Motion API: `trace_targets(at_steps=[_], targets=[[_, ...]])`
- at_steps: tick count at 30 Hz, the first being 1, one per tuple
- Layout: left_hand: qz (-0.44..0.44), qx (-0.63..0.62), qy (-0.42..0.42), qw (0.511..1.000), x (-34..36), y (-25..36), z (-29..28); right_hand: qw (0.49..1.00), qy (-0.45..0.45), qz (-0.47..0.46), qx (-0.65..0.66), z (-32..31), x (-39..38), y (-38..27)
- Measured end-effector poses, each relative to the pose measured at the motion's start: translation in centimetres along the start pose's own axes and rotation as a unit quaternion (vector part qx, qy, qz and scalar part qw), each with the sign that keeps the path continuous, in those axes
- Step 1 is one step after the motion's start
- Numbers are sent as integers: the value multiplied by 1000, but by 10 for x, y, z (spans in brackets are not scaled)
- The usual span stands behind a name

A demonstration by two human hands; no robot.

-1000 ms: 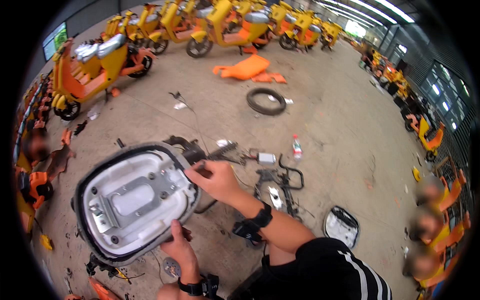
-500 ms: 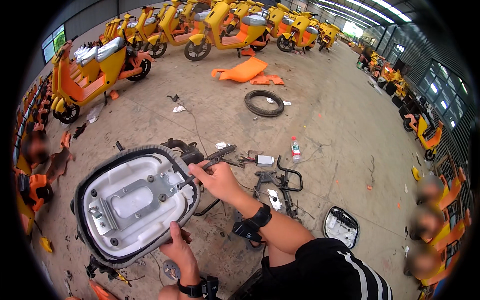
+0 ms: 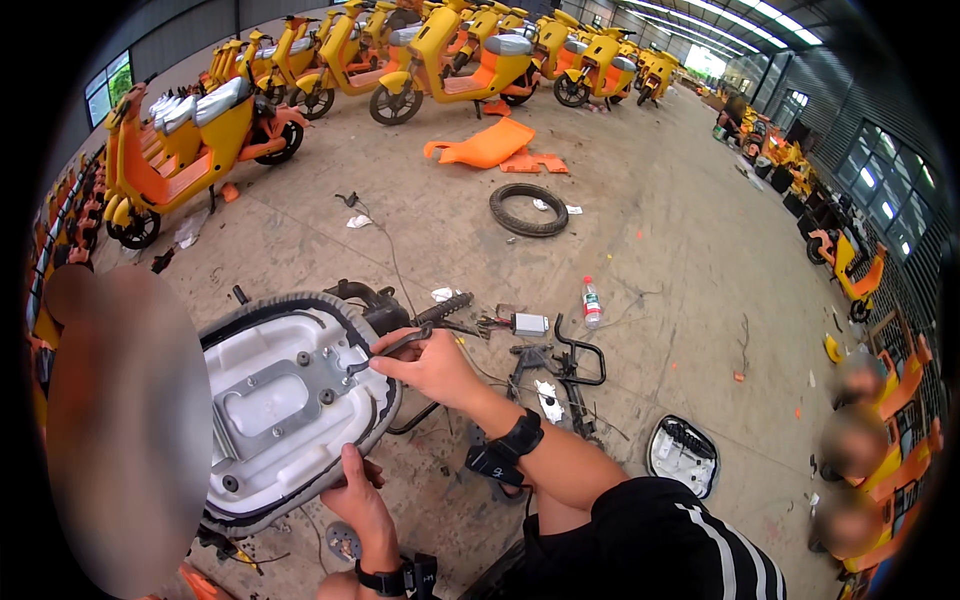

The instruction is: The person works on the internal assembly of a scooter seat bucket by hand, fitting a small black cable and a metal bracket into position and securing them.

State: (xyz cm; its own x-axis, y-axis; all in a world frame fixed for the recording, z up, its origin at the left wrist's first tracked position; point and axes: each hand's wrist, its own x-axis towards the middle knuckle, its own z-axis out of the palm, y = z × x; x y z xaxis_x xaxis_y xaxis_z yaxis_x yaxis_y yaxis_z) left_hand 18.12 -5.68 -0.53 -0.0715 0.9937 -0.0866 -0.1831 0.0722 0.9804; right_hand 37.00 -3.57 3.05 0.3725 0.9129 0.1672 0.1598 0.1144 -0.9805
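My left hand point(image 3: 355, 490) grips the lower right edge of an upturned seat-shaped part point(image 3: 300, 465) with a white plastic underside and grey padded rim. A silver metal bracket point(image 3: 275, 412) with bolts lies on that underside; rubber feet sit around it. In my right hand point(image 3: 430, 365), fingers closed, is a dark wrench-like tool point(image 3: 408, 338). One end of the tool reaches to the bracket's right end, beside the rim. A large blurred patch hides the left part of the seat.
A black frame point(image 3: 590, 370), silver box point(image 3: 530, 324), bottle point(image 3: 591, 305), second seat part point(image 3: 683, 458), tyre point(image 3: 528, 226) and orange panels point(image 3: 485, 140) lie on the concrete floor. Rows of yellow scooters point(image 3: 450, 70) stand behind and along both sides. A person point(image 3: 733, 120) is far back right.
My right hand has shifted a little right and down, and more of the dark tool shows. A blurred patch now covers the seat's left part. My left hand stays on the rim.
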Motion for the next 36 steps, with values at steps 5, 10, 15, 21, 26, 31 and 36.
trace_targets(at_steps=[5, 10, 15, 21, 26, 31, 36], targets=[[5, 1, 6, 1000, 0, -2, 5, 996, 10, 7, 90, -1, 3, -2], [-3, 11, 5, 1000, 2, 1, -11, 997, 61, 42, -5, 12, 10, 4], [-23, -12, -6, 1000, 3, -4, -3, 985, 129, 108, 26, -5, 10, 12], [-18, -39, -11, 999, 3, 1, -8, 980, 98, 125, 124, 3, 14, 17], [-27, -38, -16, 999, 3, 1, -5, 983, 58, 127, 118, 5, 15, 13], [-20, -42, -15, 999, 1, 3, -4, 985, 38, 116, 123, 11, 14, 6], [-23, -35, -17, 999, 2, 1, -4, 978, 51, 153, 133, 11, 16, 25]])
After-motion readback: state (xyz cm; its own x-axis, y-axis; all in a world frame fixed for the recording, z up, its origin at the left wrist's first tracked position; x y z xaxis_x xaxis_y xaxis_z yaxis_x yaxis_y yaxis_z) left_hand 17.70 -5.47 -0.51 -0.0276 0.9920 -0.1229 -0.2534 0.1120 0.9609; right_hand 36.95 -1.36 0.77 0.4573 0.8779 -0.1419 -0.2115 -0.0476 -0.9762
